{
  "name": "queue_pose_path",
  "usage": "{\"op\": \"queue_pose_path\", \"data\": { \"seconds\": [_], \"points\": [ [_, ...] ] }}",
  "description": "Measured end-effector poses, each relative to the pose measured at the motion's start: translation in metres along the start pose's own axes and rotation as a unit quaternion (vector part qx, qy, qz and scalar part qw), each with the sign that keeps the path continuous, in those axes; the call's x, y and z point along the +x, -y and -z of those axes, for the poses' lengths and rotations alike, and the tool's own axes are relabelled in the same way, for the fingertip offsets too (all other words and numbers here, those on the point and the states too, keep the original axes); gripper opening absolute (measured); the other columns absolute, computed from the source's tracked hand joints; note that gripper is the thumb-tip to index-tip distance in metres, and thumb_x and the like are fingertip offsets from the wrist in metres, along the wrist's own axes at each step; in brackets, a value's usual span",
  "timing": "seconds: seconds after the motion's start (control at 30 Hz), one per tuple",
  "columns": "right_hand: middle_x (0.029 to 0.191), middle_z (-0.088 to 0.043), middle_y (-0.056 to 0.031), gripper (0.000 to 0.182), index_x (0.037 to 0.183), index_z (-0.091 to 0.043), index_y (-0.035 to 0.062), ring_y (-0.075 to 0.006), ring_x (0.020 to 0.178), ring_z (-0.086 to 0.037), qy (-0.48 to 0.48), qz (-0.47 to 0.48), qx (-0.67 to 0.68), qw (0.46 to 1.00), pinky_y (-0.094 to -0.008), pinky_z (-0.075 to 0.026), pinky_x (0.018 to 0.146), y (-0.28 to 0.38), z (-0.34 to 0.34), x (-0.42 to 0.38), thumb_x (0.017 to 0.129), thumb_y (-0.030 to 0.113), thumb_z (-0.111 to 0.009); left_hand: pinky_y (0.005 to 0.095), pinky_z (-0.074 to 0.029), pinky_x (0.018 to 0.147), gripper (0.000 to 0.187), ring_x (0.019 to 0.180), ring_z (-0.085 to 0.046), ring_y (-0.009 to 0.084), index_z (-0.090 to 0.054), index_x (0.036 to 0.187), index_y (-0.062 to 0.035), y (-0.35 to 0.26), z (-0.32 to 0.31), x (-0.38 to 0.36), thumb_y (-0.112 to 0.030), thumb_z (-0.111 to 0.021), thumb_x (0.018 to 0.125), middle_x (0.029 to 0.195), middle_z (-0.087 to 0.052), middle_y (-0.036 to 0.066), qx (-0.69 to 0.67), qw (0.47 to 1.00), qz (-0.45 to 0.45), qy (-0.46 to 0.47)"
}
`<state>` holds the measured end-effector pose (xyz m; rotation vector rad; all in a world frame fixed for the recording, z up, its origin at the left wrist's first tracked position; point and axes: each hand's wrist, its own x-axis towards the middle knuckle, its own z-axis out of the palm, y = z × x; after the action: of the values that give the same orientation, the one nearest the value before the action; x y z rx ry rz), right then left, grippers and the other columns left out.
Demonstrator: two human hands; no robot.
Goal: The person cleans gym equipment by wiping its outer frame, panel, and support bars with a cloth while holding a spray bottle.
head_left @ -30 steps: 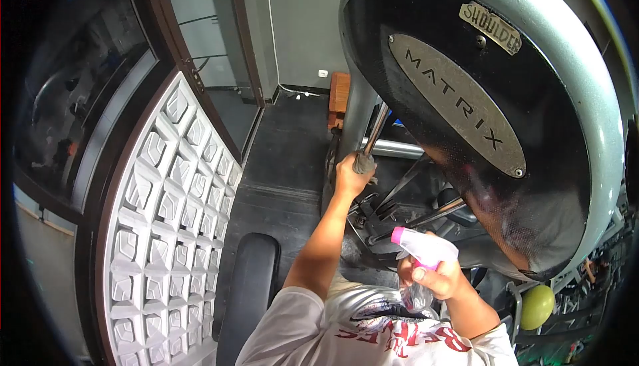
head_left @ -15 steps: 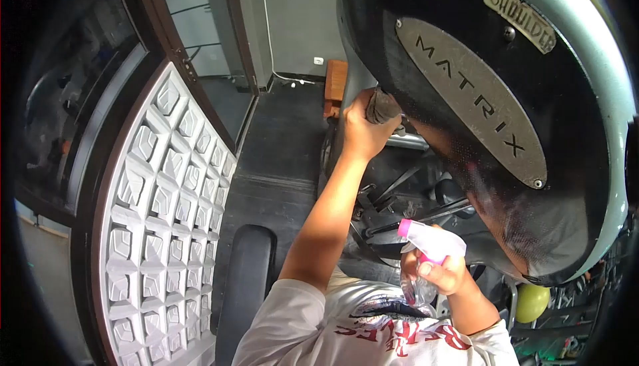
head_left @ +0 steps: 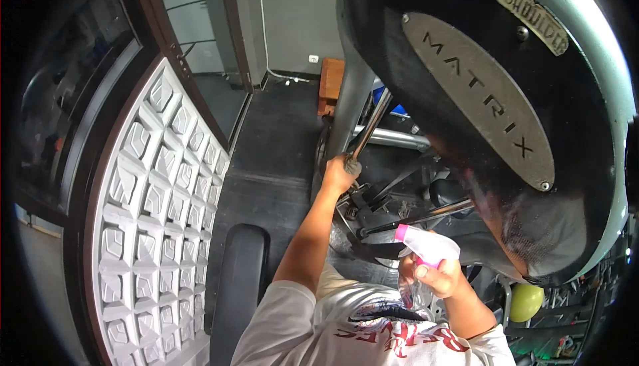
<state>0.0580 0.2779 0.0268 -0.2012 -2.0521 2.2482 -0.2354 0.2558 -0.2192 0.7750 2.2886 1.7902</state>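
Note:
My left hand [head_left: 339,175] is closed around a dark grey cloth [head_left: 353,165], which is pressed around the lower part of a slanting metal rod [head_left: 373,125] on a gym machine. Most of the cloth is hidden by my fingers. Close to my chest, my right hand [head_left: 440,279] grips a clear spray bottle [head_left: 431,245] with a white and pink trigger head, its pink nozzle pointing left. The machine's large black cover [head_left: 459,166], with a MATRIX plate [head_left: 482,103] and a SHOULDER label [head_left: 532,19], stands to the right of both hands.
A black padded cushion [head_left: 241,279] is at my lower left, beside a white patterned panel [head_left: 156,213]. A second metal rod [head_left: 432,215] crosses above the spray bottle. A wooden box [head_left: 331,83] stands by the back wall, and a yellow-green ball [head_left: 526,301] lies at lower right.
My left hand has moved down with the cloth, from beside the cover's edge to lower on the rod, uncovering the rod's upper part. My right hand and the spray bottle stay nearly in place.

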Motion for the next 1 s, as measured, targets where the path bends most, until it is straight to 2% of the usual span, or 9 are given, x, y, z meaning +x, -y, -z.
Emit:
{"op": "queue_pose_path", "data": {
  "seconds": [0.03, 0.2, 0.33, 0.4, 0.57, 0.7, 0.8, 0.9, 1.0],
  "points": [
    [0.078, -0.066, -0.0093, 0.055, 0.129, -0.053, -0.0118, -0.0138, 0.069, -0.062, 0.002, -0.003, 0.016, 1.000, -0.0286, -0.051, 0.065, 0.000, -0.003, -0.001, 0.093, 0.025, -0.074, 0.0443, -0.057, 0.076, 0.031, 0.088, -0.072, 0.0417, -0.071, 0.099, 0.0031, 0.001, 0.006, -0.003, -0.015, -0.078, 0.075, 0.089, -0.071, 0.026, 0.003, 1.000, 0.000, 0.026],
    [0.079, -0.066, -0.0093, 0.057, 0.131, -0.052, -0.0118, -0.0137, 0.069, -0.062, 0.006, -0.009, 0.022, 1.000, -0.0287, -0.050, 0.065, 0.001, -0.005, 0.003, 0.093, 0.025, -0.075, 0.0432, -0.057, 0.076, 0.027, 0.086, -0.074, 0.0364, -0.069, 0.093, 0.0029, -0.016, -0.002, -0.009, -0.014, -0.080, 0.074, 0.086, -0.072, 0.023, -0.045, 0.998, -0.011, -0.046],
    [0.079, -0.066, -0.0079, 0.059, 0.133, -0.052, -0.0119, -0.0130, 0.069, -0.061, 0.020, 0.005, 0.015, 1.000, -0.0280, -0.049, 0.065, -0.003, -0.007, 0.008, 0.093, 0.024, -0.074, 0.0414, -0.057, 0.075, 0.028, 0.083, -0.075, 0.0332, -0.068, 0.092, 0.0020, -0.101, 0.023, 0.001, -0.013, -0.081, 0.072, 0.083, -0.071, 0.020, -0.134, 0.989, -0.008, -0.068],
    [0.078, -0.066, -0.0072, 0.057, 0.133, -0.053, -0.0111, -0.0127, 0.069, -0.061, 0.024, 0.003, -0.006, 1.000, -0.0278, -0.049, 0.065, -0.001, -0.006, 0.010, 0.093, 0.024, -0.073, 0.0406, -0.057, 0.073, 0.029, 0.081, -0.074, 0.0343, -0.067, 0.094, 0.0026, -0.126, 0.025, 0.022, -0.009, -0.082, 0.071, 0.082, -0.071, 0.019, -0.124, 0.976, -0.129, -0.123],
    [0.070, -0.060, -0.0088, 0.063, 0.135, -0.052, -0.0102, -0.0183, 0.062, -0.060, 0.004, 0.018, -0.063, 0.998, -0.0347, -0.057, 0.060, 0.003, -0.007, 0.009, 0.089, 0.026, -0.075, 0.0396, -0.057, 0.072, 0.033, 0.082, -0.074, 0.0341, -0.066, 0.092, 0.0039, -0.218, 0.050, 0.050, -0.004, -0.085, 0.067, 0.085, -0.072, 0.019, -0.149, 0.949, -0.211, -0.181],
    [0.070, -0.060, -0.0085, 0.064, 0.137, -0.051, -0.0093, -0.0183, 0.062, -0.060, -0.027, 0.009, -0.009, 1.000, -0.0344, -0.056, 0.061, 0.009, -0.010, 0.009, 0.090, 0.026, -0.075, 0.0378, -0.057, 0.073, 0.035, 0.084, -0.075, 0.0321, -0.066, 0.093, 0.0034, -0.225, 0.064, 0.059, -0.004, -0.086, 0.065, 0.087, -0.073, 0.019, -0.159, 0.951, -0.236, -0.124],
    [0.081, -0.064, -0.0066, 0.059, 0.137, -0.053, -0.0100, -0.0130, 0.069, -0.061, -0.040, 0.004, 0.024, 0.999, -0.0274, -0.048, 0.065, 0.010, -0.016, 0.007, 0.094, 0.025, -0.072, 0.0359, -0.057, 0.076, 0.036, 0.086, -0.075, 0.0266, -0.067, 0.093, 0.0035, -0.229, 0.071, 0.060, -0.004, -0.087, 0.064, 0.090, -0.075, 0.018, -0.168, 0.951, -0.245, -0.090],
    [0.071, -0.060, -0.0074, 0.067, 0.142, -0.048, -0.0082, -0.0178, 0.065, -0.059, -0.014, -0.003, -0.037, 0.999, -0.0339, -0.056, 0.063, 0.009, -0.007, 0.009, 0.091, 0.027, -0.074, 0.0347, -0.057, 0.078, 0.039, 0.087, -0.074, 0.0221, -0.067, 0.097, 0.0027, -0.227, 0.073, 0.067, -0.005, -0.088, 0.065, 0.092, -0.075, 0.015, -0.161, 0.950, -0.253, -0.086],
    [0.071, -0.060, -0.0070, 0.066, 0.142, -0.047, -0.0084, -0.0177, 0.065, -0.059, -0.027, -0.003, -0.022, 0.999, -0.0343, -0.056, 0.063, 0.010, -0.009, 0.007, 0.091, 0.026, -0.073, 0.0337, -0.055, 0.087, 0.034, 0.094, -0.070, 0.0194, -0.068, 0.099, 0.0066, -0.235, 0.072, 0.066, 0.003, -0.083, 0.069, 0.098, -0.074, 0.013, -0.204, 0.939, -0.261, -0.090]
  ]
}}
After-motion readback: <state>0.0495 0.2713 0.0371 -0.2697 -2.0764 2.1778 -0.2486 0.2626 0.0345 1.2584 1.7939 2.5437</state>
